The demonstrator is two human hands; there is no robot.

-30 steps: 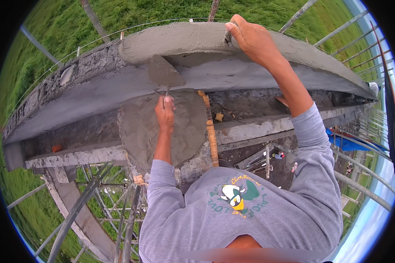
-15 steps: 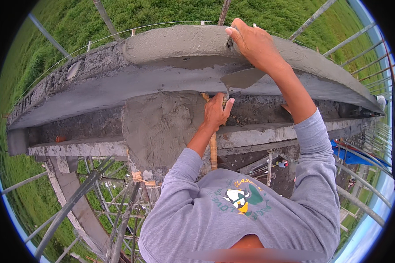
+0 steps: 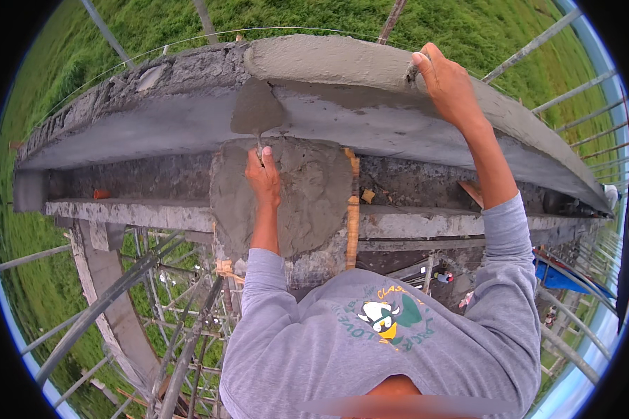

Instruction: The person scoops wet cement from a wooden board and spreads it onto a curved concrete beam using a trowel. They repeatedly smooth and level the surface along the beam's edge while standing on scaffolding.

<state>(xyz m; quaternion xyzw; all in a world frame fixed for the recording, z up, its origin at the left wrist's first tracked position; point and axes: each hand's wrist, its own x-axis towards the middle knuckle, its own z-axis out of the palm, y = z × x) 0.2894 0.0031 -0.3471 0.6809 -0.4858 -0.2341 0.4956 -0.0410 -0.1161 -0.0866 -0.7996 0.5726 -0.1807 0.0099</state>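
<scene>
My left hand [image 3: 263,180] is closed round the handle of a pointing trowel [image 3: 257,109]. The trowel's mortar-coated blade points away from me, against the inner face of the curved concrete parapet [image 3: 168,136], near the left end of the smooth fresh mortar band [image 3: 328,59]. Beneath the left hand spreads a heap of wet mortar [image 3: 307,199] on a board whose wooden edge [image 3: 353,209] shows at right. My right hand [image 3: 452,87] rests on the parapet top farther right, its fingers curled round something grey that I cannot make out.
Left of the band, the parapet top is rough, bare concrete [image 3: 203,63]. A trough [image 3: 140,174] with an orange pipe stub [image 3: 101,194] runs behind the parapet. Scaffold poles [image 3: 112,300] stand below left, more at right by a blue sheet [image 3: 562,277]. Grass lies beyond.
My left hand and trowel have swung left, from beside the board's wooden edge to the band's left end. The right hand stays on the parapet top; the whole view has shifted slightly.
</scene>
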